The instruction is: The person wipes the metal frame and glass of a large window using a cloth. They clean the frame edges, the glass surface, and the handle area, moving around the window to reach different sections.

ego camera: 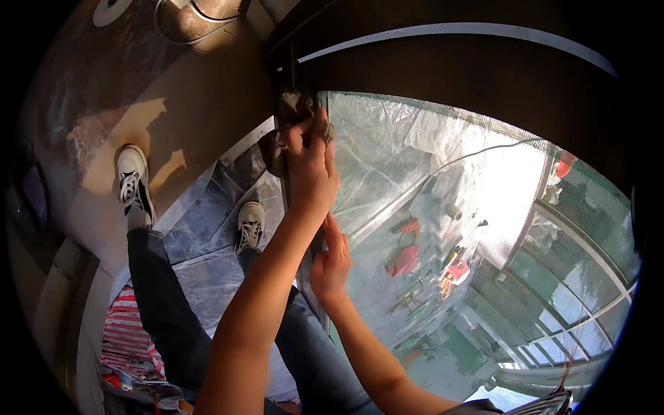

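Note:
A crumpled brown-grey cloth is bunched in my left hand, against the dark upright frame of a mesh screen panel. Some of the cloth shows between and above the fingers. Lower on the same upright, my right hand rests at the frame's edge with its fingers pointing up; whether they grip the edge is hidden. Part of the dark upright shows beside that hand. Behind the mesh are blurred red and pink things and a thin dark line.
My shoes stand apart, one on a brown floor, the other on grey marble-patterned tiles. A raised pale edge runs between these surfaces. Red-and-white striped fabric lies at lower left. A white cable loops at upper left.

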`<state>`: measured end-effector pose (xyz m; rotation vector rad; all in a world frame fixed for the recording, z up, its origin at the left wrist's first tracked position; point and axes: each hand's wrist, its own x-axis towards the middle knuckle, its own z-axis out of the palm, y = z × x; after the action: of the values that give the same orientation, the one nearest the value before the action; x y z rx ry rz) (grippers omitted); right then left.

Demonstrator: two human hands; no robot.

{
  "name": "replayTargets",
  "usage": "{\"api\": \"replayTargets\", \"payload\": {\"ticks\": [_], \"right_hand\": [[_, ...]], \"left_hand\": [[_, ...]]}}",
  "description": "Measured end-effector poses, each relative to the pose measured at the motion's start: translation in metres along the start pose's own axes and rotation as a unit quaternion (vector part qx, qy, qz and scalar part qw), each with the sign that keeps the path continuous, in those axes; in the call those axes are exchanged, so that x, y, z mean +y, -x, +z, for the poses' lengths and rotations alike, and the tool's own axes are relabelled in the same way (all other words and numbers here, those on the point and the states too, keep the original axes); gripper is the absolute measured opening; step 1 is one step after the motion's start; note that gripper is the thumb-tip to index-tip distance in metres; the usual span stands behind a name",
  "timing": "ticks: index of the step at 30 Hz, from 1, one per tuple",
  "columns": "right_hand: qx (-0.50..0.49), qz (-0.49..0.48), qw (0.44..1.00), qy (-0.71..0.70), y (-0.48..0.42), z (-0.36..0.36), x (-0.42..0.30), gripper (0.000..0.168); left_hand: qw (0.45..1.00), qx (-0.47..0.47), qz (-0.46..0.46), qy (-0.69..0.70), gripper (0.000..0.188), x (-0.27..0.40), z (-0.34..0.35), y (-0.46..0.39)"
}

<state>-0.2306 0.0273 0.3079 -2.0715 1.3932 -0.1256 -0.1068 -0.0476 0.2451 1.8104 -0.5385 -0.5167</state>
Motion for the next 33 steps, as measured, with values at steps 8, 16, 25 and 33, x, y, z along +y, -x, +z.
{"api": "replayTargets", "payload": {"ticks": [8,16,25,33], "right_hand": [[0.033,-0.016,0.999,0.005,0.001,0.001,0.007,0.07],[0.021,-0.021,1.0,-0.008,0.003,0.007,0.009,0.075],[0.015,0.01,0.999,-0.033,0.004,0.008,-0.001,0.078],[0.027,0.029,0.999,-0.019,0.031,-0.002,0.003,0.073]], "left_hand": [[0.994,0.026,-0.032,0.105,0.022,0.01,-0.032,-0.01],[0.976,-0.126,0.109,-0.142,0.022,-0.035,-0.045,0.054],[0.956,-0.044,0.244,-0.154,0.02,0.006,-0.033,-0.055],[0.897,-0.138,0.364,-0.211,0.013,-0.006,-0.04,-0.042]]}}
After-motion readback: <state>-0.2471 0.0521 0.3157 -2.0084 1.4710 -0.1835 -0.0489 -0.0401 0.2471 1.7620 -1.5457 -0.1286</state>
